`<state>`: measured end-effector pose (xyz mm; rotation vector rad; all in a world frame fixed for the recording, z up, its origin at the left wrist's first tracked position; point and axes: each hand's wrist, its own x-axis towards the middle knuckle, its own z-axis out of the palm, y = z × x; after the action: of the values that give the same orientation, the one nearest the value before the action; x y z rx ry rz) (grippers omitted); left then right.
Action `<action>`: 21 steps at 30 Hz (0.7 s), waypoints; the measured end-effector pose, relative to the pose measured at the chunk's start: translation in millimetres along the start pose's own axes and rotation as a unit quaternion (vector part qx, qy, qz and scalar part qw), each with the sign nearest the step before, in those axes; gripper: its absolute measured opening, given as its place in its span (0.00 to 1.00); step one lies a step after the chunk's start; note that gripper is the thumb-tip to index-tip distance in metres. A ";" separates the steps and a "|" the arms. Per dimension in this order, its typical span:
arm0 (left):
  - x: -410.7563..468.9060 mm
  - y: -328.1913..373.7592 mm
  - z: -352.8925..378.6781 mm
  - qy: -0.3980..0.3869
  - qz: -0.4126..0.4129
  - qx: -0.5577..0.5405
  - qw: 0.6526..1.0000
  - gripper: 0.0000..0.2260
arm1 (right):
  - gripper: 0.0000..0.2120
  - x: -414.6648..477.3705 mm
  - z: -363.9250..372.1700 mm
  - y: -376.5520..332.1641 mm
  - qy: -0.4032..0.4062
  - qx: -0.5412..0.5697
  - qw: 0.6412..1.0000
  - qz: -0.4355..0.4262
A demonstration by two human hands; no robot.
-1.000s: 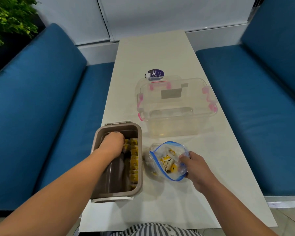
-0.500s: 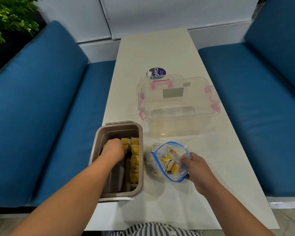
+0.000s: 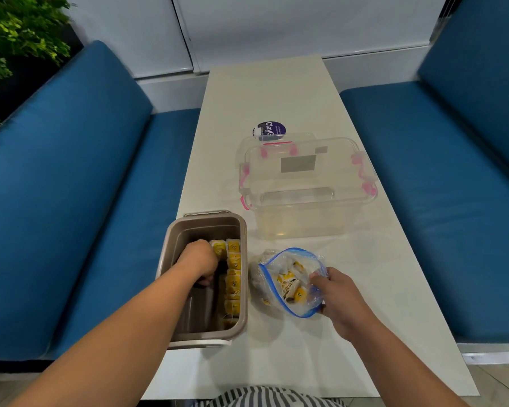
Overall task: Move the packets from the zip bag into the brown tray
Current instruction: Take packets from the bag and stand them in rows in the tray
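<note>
The brown tray (image 3: pixel 171 259) sits at the table's near left edge. A row of yellow packets (image 3: pixel 234 277) stands along its right wall. My left hand (image 3: pixel 199 261) is inside the tray, knuckles up and fingers curled down. Its fingertips are at another yellow packet (image 3: pixel 219 249) near the tray's far end. The clear zip bag (image 3: pixel 303 257) with a blue rim lies open just right of the tray, with several yellow and white packets (image 3: pixel 288 282) inside. My right hand (image 3: pixel 340 298) pinches the bag's right rim.
A clear plastic box (image 3: pixel 306 212) with pink latches stands beyond the bag, and a purple round label (image 3: pixel 269 130) lies behind it. Blue bench cushions (image 3: pixel 71 186) flank the narrow white table (image 3: pixel 271 92). A green plant (image 3: pixel 18 33) is at the far left.
My left hand has drawn slightly nearer inside the tray, uncovering a packet at the far end beside the row. My right hand has kept its hold on the bag.
</note>
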<state>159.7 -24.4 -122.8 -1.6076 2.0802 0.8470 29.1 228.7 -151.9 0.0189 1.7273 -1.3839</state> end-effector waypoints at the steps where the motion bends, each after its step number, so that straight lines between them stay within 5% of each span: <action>1: -6.0 3.1 -6.2 -0.027 -0.025 0.007 0.999 0.09 | 0.07 -0.9 0.1 0.2 0.001 0.001 1.000 -0.001; 4: -27.7 11.9 -28.1 -0.039 -0.006 0.026 0.999 0.11 | 0.06 -2.6 -1.3 2.3 0.009 -0.004 1.000 -0.011; 8: -70.7 26.7 -51.9 0.065 0.116 0.058 0.989 0.17 | 0.06 -4.2 -2.7 6.7 0.026 0.000 1.000 -0.016; 10: -105.3 40.1 -54.9 0.123 0.185 0.014 0.975 0.16 | 0.06 -5.0 -2.8 7.6 0.040 0.006 0.999 -0.022; 14: -151.1 68.6 -25.7 0.109 0.287 -0.010 0.952 0.09 | 0.06 -8.5 -6.1 10.8 0.055 0.022 0.998 -0.024; 18: -139.9 86.1 32.4 0.086 0.274 0.079 0.955 0.17 | 0.07 -14.5 -15.2 10.4 0.068 0.033 0.997 -0.024; 21: -130.5 95.9 68.0 0.072 0.256 0.152 0.952 0.14 | 0.06 -20.0 -25.4 13.3 0.092 0.029 0.995 -0.034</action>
<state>99.2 131.9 -70.2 -1.0068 2.6330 0.5244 32.2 263.5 -150.2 0.1237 1.8536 -1.5218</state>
